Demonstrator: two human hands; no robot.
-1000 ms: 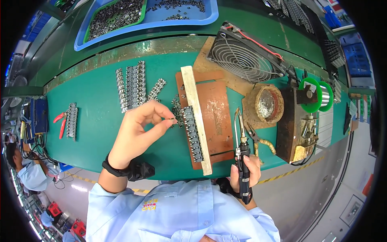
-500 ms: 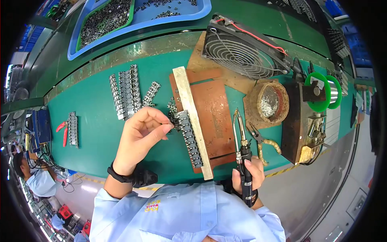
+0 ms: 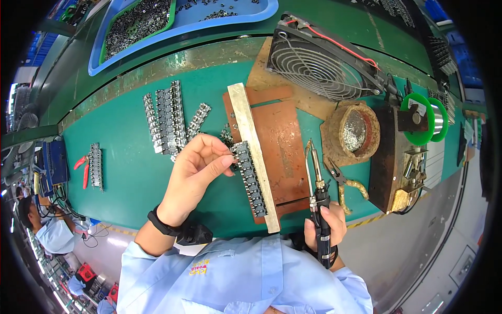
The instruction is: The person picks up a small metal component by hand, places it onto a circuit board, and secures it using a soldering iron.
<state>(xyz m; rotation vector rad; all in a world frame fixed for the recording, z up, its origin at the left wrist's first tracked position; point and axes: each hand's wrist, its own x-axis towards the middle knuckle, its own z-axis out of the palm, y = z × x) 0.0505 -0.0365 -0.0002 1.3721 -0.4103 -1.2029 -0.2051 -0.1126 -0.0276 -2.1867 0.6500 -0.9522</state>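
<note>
A worker's left hand (image 3: 194, 170) pinches at the far end of a circuit-board strip (image 3: 250, 179), anything gripped too small to tell; the strip lies along a pale bar's (image 3: 247, 130) left side; the right hand (image 3: 335, 224), nearer, wraps a soldering iron (image 3: 323, 208).

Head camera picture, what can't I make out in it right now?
Head view:
Left hand: whether it pinches a part; too small, and its own fingers cover the spot.
Pile of small parts: partly hidden behind that hand.
Right hand: its grip is partly hidden by the soldering iron.
Blue tray: far side cut off by the top edge.
Distant co-worker: too small to tell what they handle.
</note>
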